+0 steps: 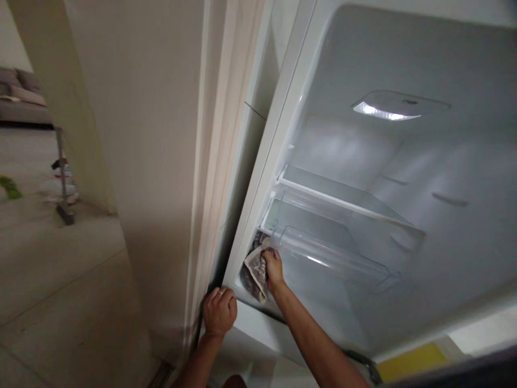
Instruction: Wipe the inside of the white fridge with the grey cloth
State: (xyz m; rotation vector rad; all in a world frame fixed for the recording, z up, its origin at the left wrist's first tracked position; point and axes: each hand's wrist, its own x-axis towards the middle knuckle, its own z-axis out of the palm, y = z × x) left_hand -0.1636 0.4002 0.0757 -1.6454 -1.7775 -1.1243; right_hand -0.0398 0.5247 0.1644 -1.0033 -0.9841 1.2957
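My right hand (273, 268) is closed on a grey patterned cloth (255, 269) with a pale edge. It presses the cloth into the lower left corner of an open fridge (278, 108), against the inner side wall. Part of the cloth hangs down below my fingers. My left hand (220, 311) is curled over the fridge's lower left front edge, beside the dark gap along the wall. A ring shows on one finger; the fingertips are hidden, and whether they grip the edge firmly is hard to see.
Inside the fridge are a glass shelf (343, 193), a clear plastic drawer (335, 256) and a lit lamp (383, 112) in the ceiling. A door frame (210, 134) stands close on the left. Beyond it are a sofa (24, 102) and a metal stand (62, 178) on the tiled floor.
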